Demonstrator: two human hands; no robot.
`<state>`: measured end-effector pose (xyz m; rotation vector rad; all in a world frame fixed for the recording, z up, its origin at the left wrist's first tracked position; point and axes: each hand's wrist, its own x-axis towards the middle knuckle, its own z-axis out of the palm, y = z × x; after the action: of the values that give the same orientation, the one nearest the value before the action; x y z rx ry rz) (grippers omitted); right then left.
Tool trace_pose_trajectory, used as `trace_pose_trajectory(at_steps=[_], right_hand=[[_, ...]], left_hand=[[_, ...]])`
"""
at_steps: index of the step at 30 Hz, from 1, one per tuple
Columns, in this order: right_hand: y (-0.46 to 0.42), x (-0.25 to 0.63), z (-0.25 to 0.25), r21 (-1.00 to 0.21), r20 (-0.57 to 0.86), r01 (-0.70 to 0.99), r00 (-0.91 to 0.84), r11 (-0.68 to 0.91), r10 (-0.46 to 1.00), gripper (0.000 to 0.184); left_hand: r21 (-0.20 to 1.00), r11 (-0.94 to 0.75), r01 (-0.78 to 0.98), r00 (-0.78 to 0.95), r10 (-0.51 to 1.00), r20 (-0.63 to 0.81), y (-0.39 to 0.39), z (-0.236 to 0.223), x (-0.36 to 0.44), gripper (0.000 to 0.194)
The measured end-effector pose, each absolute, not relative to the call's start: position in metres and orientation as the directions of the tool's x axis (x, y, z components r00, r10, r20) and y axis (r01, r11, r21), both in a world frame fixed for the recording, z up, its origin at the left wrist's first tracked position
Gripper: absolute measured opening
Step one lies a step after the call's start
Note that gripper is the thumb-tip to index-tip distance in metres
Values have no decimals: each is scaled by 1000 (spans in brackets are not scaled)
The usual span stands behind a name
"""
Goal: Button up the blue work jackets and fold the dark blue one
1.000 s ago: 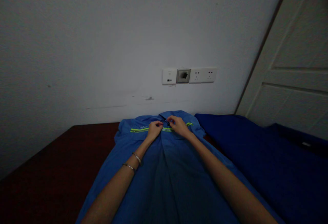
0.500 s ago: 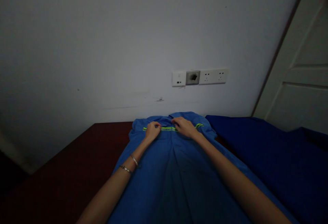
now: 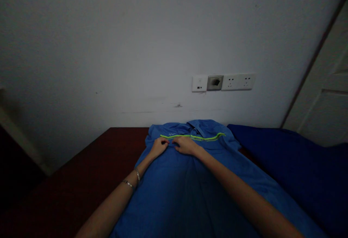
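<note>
A blue work jacket lies spread out with its collar end toward the wall. A yellow-green stripe crosses its chest, and small light lettering shows just above the stripe's left part. My left hand, with two bracelets on the wrist, pinches the fabric just below the stripe. Close beside it, my right hand has its fingers curled and pressed together on the jacket's chest, also at the stripe's lower edge. The bit of cloth between the fingertips is too small to make out clearly.
Under the jacket is a dark red tabletop. A darker blue cloth lies to the right. The wall behind carries a row of sockets, and a white door stands at the right.
The view has turned slightly left. Both hands have shifted left across the jacket and toward me, from the stripe and front opening to just below the stripe. The lettering now shows.
</note>
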<state>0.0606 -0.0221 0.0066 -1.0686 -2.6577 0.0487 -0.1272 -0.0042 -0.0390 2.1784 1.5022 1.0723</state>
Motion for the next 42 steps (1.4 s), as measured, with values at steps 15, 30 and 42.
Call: trace_pose_trajectory(at_steps=[15,30,42], right_hand=[[-14,56,-3,-68,213,764,-617,641,758,34],[33,53,-22,-888,165,381,-258,258,952,29],[37,57,-18,-909,98,375,-233,182,967,26]], left_hand=[[603,-429,673,74,850,521,-12,-36,-126,21],[268,-650,711,357,662,659,-32,-27,-122,24],[256,-568,782,415,781,467,-25,-28,-118,21]])
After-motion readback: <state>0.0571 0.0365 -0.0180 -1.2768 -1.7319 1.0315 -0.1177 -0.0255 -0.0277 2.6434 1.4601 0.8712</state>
